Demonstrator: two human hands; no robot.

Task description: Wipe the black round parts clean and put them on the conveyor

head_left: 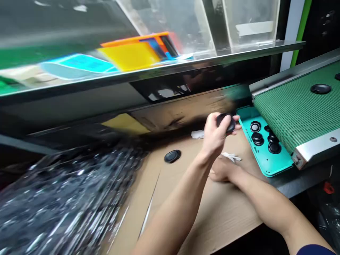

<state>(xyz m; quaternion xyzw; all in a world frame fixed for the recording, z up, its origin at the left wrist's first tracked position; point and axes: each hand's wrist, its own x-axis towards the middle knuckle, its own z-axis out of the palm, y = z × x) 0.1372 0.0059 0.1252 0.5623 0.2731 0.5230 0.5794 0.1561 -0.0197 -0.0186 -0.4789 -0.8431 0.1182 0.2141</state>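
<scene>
My left hand [216, 131] is closed around a black round cap [230, 124], raised over the cardboard near the teal tray. Behind its forearm rests my right hand [221, 169], low on the cardboard sheet [228, 212]; its fingers are mostly hidden. A crumpled white cloth or glove [231, 156] lies right beside that hand. Another black oval cap [172, 156] sits on the cardboard to the left. In the teal tray [276, 166] are several black round parts [257, 138], some stacked, one with a pale centre [255, 126].
On the right, a green conveyor belt [292, 102] carries a black cap [320, 88]. Many black parts in clear plastic wrap [66, 198] fill the left side. Above runs a metal shelf edge [159, 69] with yellow and orange bins [130, 56]. A white scrap [197, 134] lies at the back.
</scene>
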